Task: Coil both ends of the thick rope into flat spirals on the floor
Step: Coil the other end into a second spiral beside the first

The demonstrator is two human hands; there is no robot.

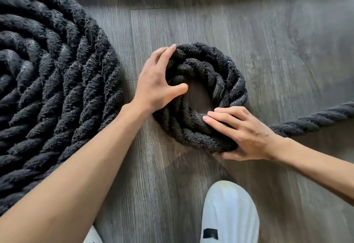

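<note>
A thick, fuzzy black rope lies on the grey wood floor. One end forms a large flat spiral [47, 81] filling the left side. The other end is a small loose coil [220, 77] at the centre, with a patch of bare floor showing in its middle. My left hand [159, 81] rests on the small coil's left side, fingers spread over the top turn and thumb reaching toward the hole. My right hand [241, 133] grips the coil's near right part, fingers over the rope and thumb under it. The free rope [314, 120] trails off to the right edge.
A white shoe [229, 214] stands on the floor just below the small coil, and the tip of a second shoe [92, 237] shows at the bottom edge. Bare wood floor [268, 31] stretches behind and to the right of the coil.
</note>
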